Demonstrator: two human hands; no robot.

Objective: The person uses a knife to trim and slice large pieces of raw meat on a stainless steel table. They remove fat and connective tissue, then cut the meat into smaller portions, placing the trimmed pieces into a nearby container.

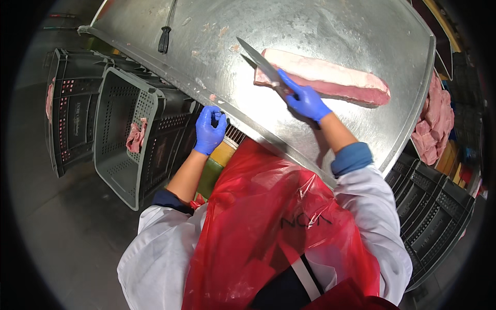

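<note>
My right hand [305, 101], in a blue glove, grips a knife [260, 60], its index finger stretched along the top of it. The blade points to the far left and passes over the left end of a long slab of meat [330, 77]. That slab lies on the metal table, with a pale fat layer along its far side and pink flesh on the near side. My left hand [209, 130], also gloved in blue, is off the table's near left edge. Its fingers curl toward the thumb, and nothing shows in them.
A black-handled steel rod [164, 39] lies far left on the metal table [206, 67], among small scraps. Grey perforated crates [116, 170] stand at left, one with a meat piece [136, 135] inside. At right are piled meat [434, 121] and dark crates [431, 212].
</note>
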